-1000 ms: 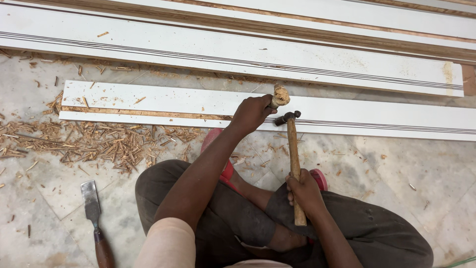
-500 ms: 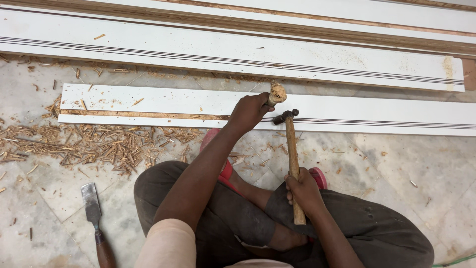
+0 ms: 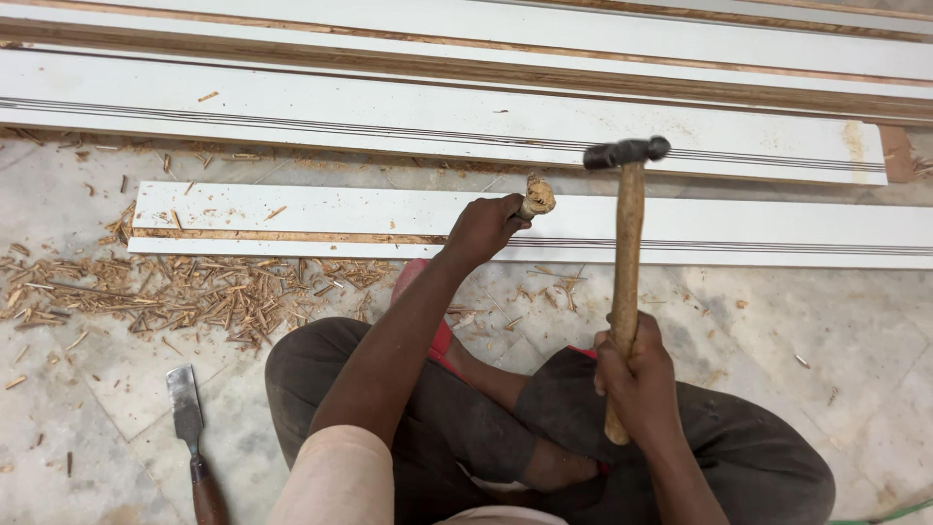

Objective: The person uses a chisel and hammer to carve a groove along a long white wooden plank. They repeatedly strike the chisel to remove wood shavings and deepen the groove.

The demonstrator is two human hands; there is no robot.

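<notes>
— Any containers?
— None visible; just white grooved boards (image 3: 292,209) and wood chips (image 3: 194,292) on the floor.
— The hands?
— Left hand (image 3: 483,228) is clenched around a wooden-handled chisel (image 3: 535,197), probably set on the near board. Right hand (image 3: 634,374) grasps the wooden-handled hammer (image 3: 626,282), raised upright.

Soft, even daylight fills the scene, bright but without a hard source to tell; shadows are faint, a thin one under the near white board (image 3: 292,224) and a dim one beneath the person's legs; the far boards (image 3: 292,107) are pale, close to washed out; focus is sharp throughout; the hammer (image 3: 627,156) head shows slight motion blur; straight board edges bow slightly toward the frame edges.
</notes>
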